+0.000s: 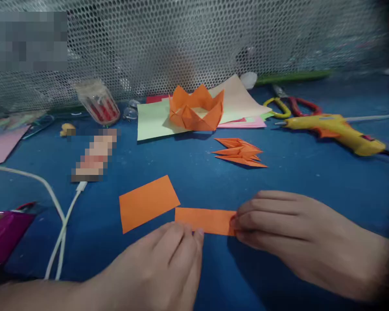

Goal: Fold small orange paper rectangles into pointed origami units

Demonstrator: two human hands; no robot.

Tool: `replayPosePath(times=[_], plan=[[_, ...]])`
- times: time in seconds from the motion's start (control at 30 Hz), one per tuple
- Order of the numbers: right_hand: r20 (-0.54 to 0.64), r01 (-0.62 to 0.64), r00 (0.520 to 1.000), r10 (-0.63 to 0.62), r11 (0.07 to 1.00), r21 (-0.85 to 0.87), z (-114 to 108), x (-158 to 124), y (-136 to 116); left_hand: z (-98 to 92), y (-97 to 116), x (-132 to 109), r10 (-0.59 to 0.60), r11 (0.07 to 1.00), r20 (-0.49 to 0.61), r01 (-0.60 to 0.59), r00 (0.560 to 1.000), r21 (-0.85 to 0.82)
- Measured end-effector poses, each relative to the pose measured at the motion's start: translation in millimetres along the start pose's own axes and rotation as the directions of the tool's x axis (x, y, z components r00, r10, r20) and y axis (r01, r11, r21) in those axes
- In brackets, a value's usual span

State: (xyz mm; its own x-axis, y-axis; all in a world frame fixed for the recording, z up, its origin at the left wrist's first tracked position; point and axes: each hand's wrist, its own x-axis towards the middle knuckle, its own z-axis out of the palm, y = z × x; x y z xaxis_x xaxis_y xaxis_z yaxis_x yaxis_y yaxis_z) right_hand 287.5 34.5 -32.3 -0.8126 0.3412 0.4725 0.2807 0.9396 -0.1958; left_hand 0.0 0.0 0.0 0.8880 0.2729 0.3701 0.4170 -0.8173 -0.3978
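A small orange paper strip (205, 219) lies on the blue table (311, 172) near me. My right hand (288, 233) pinches its right end, fingers pressed together. The fingertips of my left hand (168, 263) press on the strip's near left edge. A second flat orange paper rectangle (147, 202) rests just left of the strip. Further back sit a pile of folded orange pointed pieces (240, 152) and an orange folded paper crown (196, 109).
Coloured paper sheets (152, 121) lie under the crown. A yellow glue gun (340, 129) and scissors (287, 106) are at the right back. White cables (60, 216), a magenta object (4, 233) and a jar (99, 103) are at the left. Mesh netting (194, 39) closes the back.
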Motion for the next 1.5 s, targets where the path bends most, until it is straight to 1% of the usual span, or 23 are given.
replayPosePath(times=[0.07, 0.13, 0.2, 0.27, 0.37, 0.4, 0.43, 0.5, 0.63, 0.73, 0.87, 0.97, 1.07, 1.13, 1.23, 1.3, 1.37, 1.5], plan=[[-0.008, 0.002, 1.0, -0.002, 1.0, 0.007, 0, -2, 0, -5.1, 3, -1, -0.004, 1.0, 0.056, 0.005, 0.998, -0.01], [-0.013, 0.005, 1.0, -0.005, 1.0, 0.009, 1, -4, -1, -8.2, 6, -1, -0.012, 1.0, 0.084, 0.014, 0.996, -0.028], [-0.016, 0.007, 1.0, -0.007, 1.0, 0.006, 2, -7, 0, -9.2, 7, -1, -0.025, 0.998, 0.084, 0.029, 0.996, -0.054], [-0.011, 0.014, 1.0, -0.014, 1.0, -0.002, 2, -8, 0, -9.8, 7, -1, -0.04, 0.995, 0.059, 0.045, 0.997, -0.091], [-0.029, 0.025, 0.999, -0.026, 1.0, -0.015, -2, -3, 1, -11.8, 6, 0, -0.062, 0.992, 0.036, 0.066, 0.997, -0.108], [-0.032, 0.016, 0.999, -0.017, 1.0, -0.012, -4, -1, 2, -12.4, 5, 0, -0.065, 0.992, 0.059, 0.071, 0.996, -0.108], [-0.036, -0.003, 0.999, 0.003, 1.0, -0.004, -6, 3, 1, -12.9, 4, 1, -0.064, 0.992, 0.06, 0.07, 0.996, -0.103], [-0.046, -0.084, 0.995, 0.085, 0.996, 0.009, -8, 8, 0, -13.0, 3, 0, -0.057, 0.993, 0.082, 0.065, 0.995, -0.098], [-0.095, -0.244, 0.965, 0.244, 0.97, 0.005, -7, 11, -3, -11.4, 2, -2, -0.047, 0.99, 0.086, 0.058, 0.995, -0.126], [-0.097, -0.3, 0.946, 0.308, 0.95, 0.093, -3, 8, -2, -9.9, 1, -4, -0.09, 0.98, 0.064, 0.1, 0.994, -0.173], [-0.07, -0.351, 0.924, 0.375, 0.908, 0.228, -2, 7, 1, -9.1, 0, -6, -0.146, 0.965, 0.032, 0.15, 0.989, -0.215], [-0.023, -0.39, 0.912, 0.41, 0.883, 0.26, -4, 10, 2, -9.1, 1, -7, -0.155, 0.964, 0.03, 0.158, 0.987, -0.212], [-0.009, -0.415, 0.904, 0.428, 0.881, 0.227, -4, 13, -1, -9.6, 3, -7, -0.118, 0.974, 0.038, 0.123, 0.992, -0.192], [-0.034, -0.414, 0.904, 0.426, 0.893, 0.175, -2, 14, -5, -10.4, 5, -7, -0.065, 0.986, 0.068, 0.075, 0.996, -0.151], [-0.078, -0.387, 0.916, 0.392, 0.919, 0.079, 2, 16, -11, -13.2, 9, -10, 0.031, 0.998, 0.134, -0.024, 0.991, -0.054], [-0.082, -0.353, 0.931, 0.356, 0.934, 0.05, 3, 16, -13, -15.6, 11, -13, 0.066, 0.998, 0.174, -0.065, 0.982, -0.011], [-0.063, -0.325, 0.943, 0.328, 0.944, 0.056, 3, 17, -13, -17.6, 14, -17, 0.073, 0.997, 0.183, -0.075, 0.98, 0.002], [-0.038, -0.325, 0.944, 0.328, 0.943, 0.068, 3, 16, -12, -17.6, 17, -21, 0.028, 1.0, 0.124, -0.027, 0.992, -0.004]])
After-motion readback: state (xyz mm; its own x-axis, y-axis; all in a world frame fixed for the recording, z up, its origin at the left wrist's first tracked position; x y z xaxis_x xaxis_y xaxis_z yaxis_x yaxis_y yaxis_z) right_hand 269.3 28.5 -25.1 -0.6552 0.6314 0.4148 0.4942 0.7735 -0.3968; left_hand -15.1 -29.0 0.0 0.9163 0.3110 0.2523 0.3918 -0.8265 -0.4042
